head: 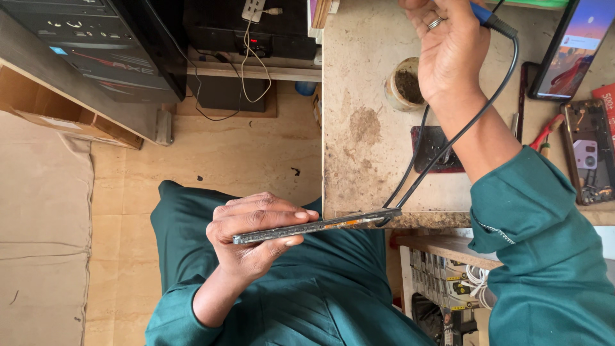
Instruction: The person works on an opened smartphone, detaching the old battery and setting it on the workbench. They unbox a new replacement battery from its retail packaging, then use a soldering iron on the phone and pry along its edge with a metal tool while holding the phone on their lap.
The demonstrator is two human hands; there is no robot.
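My left hand point(256, 234) grips a thin phone point(320, 226) edge-on over my lap, its far end resting against the stained worktop's point(365, 77) front edge. My right hand point(448, 48) is raised over the worktop, shut on a blue-handled soldering iron point(490, 18); only the handle's rear end shows. Its black cord point(448, 144) hangs down past my wrist and loops near the phone's end. A ring sits on one right-hand finger. Both sleeves are teal green.
A small open jar point(405, 84) of dark paste stands beside my right wrist. A dark pad point(430, 148), a red-handled tool point(546, 133), an opened phone body point(589, 154) and a lit phone point(580, 45) lie on the worktop. Computer cases point(109, 45) stand left.
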